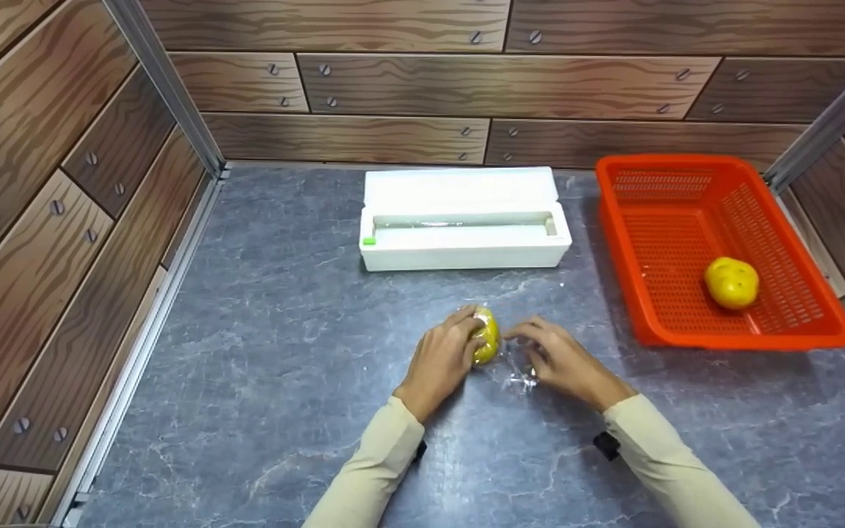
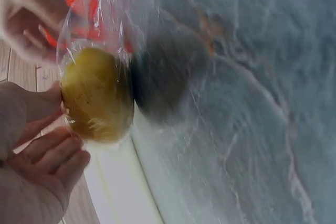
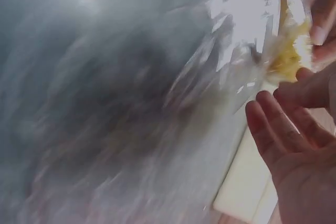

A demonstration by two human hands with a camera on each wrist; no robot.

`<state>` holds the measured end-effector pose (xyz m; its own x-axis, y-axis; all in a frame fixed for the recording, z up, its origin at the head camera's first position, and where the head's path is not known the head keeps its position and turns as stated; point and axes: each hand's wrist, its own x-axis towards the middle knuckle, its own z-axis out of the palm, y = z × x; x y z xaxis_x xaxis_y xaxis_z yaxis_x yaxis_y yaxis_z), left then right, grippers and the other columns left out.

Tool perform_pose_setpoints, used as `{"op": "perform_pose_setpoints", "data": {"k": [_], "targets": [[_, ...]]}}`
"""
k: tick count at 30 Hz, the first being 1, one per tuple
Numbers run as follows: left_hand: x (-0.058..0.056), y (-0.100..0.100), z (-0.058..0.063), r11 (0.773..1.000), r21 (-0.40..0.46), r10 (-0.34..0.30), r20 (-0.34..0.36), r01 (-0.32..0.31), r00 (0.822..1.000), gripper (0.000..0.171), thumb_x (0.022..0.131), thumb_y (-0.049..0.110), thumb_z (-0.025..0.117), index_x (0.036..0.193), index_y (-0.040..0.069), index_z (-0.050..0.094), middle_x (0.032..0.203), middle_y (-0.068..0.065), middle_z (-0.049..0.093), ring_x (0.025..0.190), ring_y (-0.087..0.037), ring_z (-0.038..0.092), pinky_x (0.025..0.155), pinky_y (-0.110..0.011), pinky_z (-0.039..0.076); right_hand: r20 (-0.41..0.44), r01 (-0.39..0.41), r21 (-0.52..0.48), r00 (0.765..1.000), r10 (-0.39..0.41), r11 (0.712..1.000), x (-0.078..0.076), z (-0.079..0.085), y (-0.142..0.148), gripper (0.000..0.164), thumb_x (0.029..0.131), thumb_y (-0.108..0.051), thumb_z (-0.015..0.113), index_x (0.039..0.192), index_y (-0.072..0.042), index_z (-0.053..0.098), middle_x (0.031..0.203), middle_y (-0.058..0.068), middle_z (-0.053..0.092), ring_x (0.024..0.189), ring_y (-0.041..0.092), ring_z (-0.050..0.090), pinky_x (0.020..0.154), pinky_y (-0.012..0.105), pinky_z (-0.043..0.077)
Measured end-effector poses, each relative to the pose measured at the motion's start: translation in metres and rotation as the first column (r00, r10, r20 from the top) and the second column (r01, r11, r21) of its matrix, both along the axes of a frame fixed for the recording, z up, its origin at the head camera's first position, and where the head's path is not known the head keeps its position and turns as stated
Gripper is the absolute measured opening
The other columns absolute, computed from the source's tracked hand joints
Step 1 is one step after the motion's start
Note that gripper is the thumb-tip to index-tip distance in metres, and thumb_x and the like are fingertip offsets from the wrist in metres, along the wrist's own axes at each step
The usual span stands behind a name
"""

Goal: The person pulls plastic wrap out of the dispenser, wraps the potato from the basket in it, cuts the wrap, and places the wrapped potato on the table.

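Observation:
A rounded yellow fruit (image 1: 487, 336), its kind unclear, is wrapped in clear plastic film. My left hand (image 1: 443, 359) holds it from the left, thumb and fingers around its side. In the left wrist view the film (image 2: 102, 17) stands up loosely beyond the fruit (image 2: 97, 95). Just right of the fruit is my right hand (image 1: 562, 361), its fingers bent loosely beside the trailing film (image 1: 519, 379). The right wrist view shows relaxed fingers (image 3: 286, 129) at the film's edge, with the thumb close to the index finger. No film shows clearly between them.
Behind the hands stands a long white box (image 1: 466, 257), lid raised, with a roll of clear film (image 1: 459, 224) inside and a green slider at its left. An orange plastic basket (image 1: 617, 257) to the right holds another yellow fruit (image 1: 732, 283). Wood-patterned walls enclose the grey tabletop (image 1: 268, 330).

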<state>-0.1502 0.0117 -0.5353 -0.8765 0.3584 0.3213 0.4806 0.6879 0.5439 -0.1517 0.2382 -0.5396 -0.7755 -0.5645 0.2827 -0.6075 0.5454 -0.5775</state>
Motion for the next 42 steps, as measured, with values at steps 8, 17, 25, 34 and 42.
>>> {"op": "perform_pose_setpoints", "data": {"k": [8, 17, 25, 34, 42], "targets": [[-0.008, -0.005, -0.001, 0.999, 0.033, -0.029, 0.021, 0.028, 0.999, 0.026, 0.092, 0.019, 0.074, 0.115, 0.007, 0.074, 0.132, -0.007, 0.065, 0.118, -0.025, 0.063, 0.102, -0.036, 0.049, -0.134, -0.054, 0.242, 0.987, 0.088, 0.969, 0.013, -0.008, 0.003, 0.04, 0.083, 0.005, 0.075, 0.121, 0.001, 0.063, 0.106, 0.012, 0.066, 0.091, 0.026, 0.068, 0.08, 0.038, 0.06], [-0.015, -0.006, 0.001, 0.997, 0.079, -0.033, 0.093, 0.026, 0.995, 0.027, 0.093, 0.024, 0.072, 0.115, 0.008, 0.075, 0.131, -0.007, 0.066, 0.116, -0.025, 0.065, 0.1, -0.036, 0.051, -0.168, -0.15, 0.198, 0.968, 0.184, 0.969, 0.029, -0.011, -0.009, 0.043, 0.086, -0.003, 0.076, 0.126, -0.001, 0.061, 0.104, 0.01, 0.071, 0.091, 0.023, 0.07, 0.082, 0.039, 0.06], [-0.019, -0.01, 0.004, 0.995, 0.089, -0.051, 0.129, 0.039, 0.99, 0.026, 0.093, 0.022, 0.073, 0.115, 0.008, 0.076, 0.13, -0.006, 0.066, 0.118, -0.024, 0.064, 0.102, -0.034, 0.049, -0.371, -0.177, 0.377, 0.87, 0.324, 0.909, 0.038, -0.01, -0.026, 0.043, 0.08, 0.002, 0.071, 0.121, -0.011, 0.068, 0.102, 0.008, 0.06, 0.084, 0.02, 0.061, 0.075, 0.035, 0.057], [-0.019, -0.01, 0.001, 0.994, 0.103, -0.059, 0.122, 0.047, 0.991, 0.025, 0.092, 0.021, 0.074, 0.114, 0.007, 0.076, 0.129, -0.007, 0.067, 0.117, -0.024, 0.064, 0.101, -0.034, 0.05, -0.422, -0.143, 0.465, 0.832, 0.36, 0.874, 0.04, -0.014, -0.034, 0.011, 0.087, -0.01, 0.066, 0.097, -0.007, 0.07, 0.11, 0.011, 0.06, 0.098, 0.026, 0.061, 0.087, 0.038, 0.056], [-0.02, -0.011, -0.001, 0.99, 0.132, -0.057, 0.106, 0.043, 0.993, 0.024, 0.091, 0.02, 0.075, 0.112, 0.007, 0.077, 0.127, -0.006, 0.068, 0.115, -0.022, 0.065, 0.099, -0.033, 0.051, -0.347, -0.189, 0.365, 0.881, 0.322, 0.912, 0.043, -0.013, -0.03, 0.025, 0.083, -0.004, 0.068, 0.107, 0.001, 0.063, 0.111, 0.014, 0.064, 0.099, 0.026, 0.064, 0.089, 0.037, 0.056]]}}
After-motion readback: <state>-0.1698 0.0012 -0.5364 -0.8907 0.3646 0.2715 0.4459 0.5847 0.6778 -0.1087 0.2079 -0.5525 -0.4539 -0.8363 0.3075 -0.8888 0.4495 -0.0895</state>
